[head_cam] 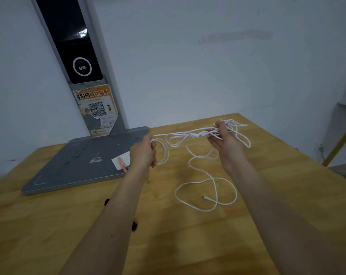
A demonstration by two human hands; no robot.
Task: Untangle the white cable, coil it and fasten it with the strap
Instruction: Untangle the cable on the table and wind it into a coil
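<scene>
My left hand (143, 153) is closed around several loops of the white cable (205, 175); my right hand (224, 139) grips a tangled bunch near the bench's (49, 225) far edge. Between my hands the strands stretch taut above the bench, knotted midway. The rest trails down in loose curves — its connector end (206, 198) lies flat toward the right edge. A grey base plate (73, 165) occupies the far left corner.

Both bare forearms extended forward and raised, left hand (143, 153) closed in a fist, back of hand toward camera, right hand (225, 139) further out and slightly higher, fingers (220, 126) curled in a loose pinch, hands well apart.
</scene>
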